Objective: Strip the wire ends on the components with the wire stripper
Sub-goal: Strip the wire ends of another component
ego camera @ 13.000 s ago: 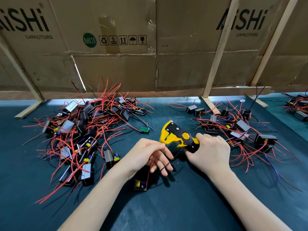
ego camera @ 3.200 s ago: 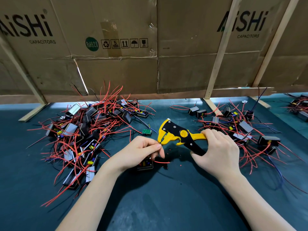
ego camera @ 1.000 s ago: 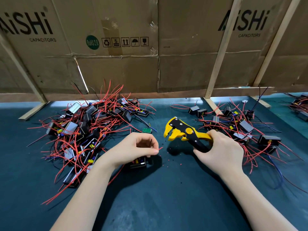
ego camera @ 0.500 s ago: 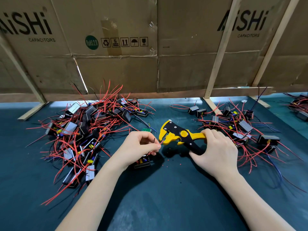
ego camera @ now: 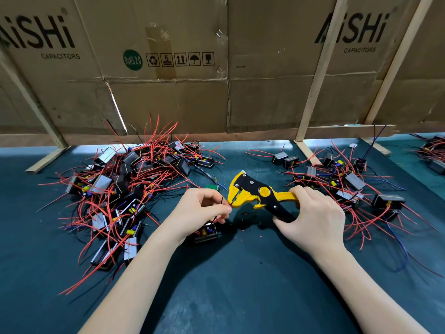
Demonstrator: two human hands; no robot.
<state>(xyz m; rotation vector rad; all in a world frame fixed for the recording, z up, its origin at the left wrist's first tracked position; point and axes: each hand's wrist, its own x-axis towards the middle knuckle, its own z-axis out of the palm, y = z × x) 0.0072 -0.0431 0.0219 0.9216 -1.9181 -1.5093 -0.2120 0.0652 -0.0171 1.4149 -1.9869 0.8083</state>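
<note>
My right hand (ego camera: 313, 218) grips the handles of the yellow and black wire stripper (ego camera: 255, 194), whose jaws point left. My left hand (ego camera: 199, 210) pinches a thin black wire (ego camera: 222, 201) right at the jaws; the wire's tip sits at the jaw opening. The wire runs down to a small black component (ego camera: 207, 233) lying on the mat just under my left hand. A big pile of components with red wires (ego camera: 120, 189) lies to the left, and a smaller pile (ego camera: 344, 184) to the right.
The dark green mat (ego camera: 240, 285) covers the table. A cardboard wall (ego camera: 216, 68) on wooden struts closes off the back. Small red insulation scraps (ego camera: 245, 227) lie under the stripper. A small green board (ego camera: 212, 187) sits behind my left hand. More components (ego camera: 433, 153) lie far right.
My left hand has brought the wire end up into the stripper's jaws; a second ago the two were apart. The stripper has shifted slightly left toward it.
</note>
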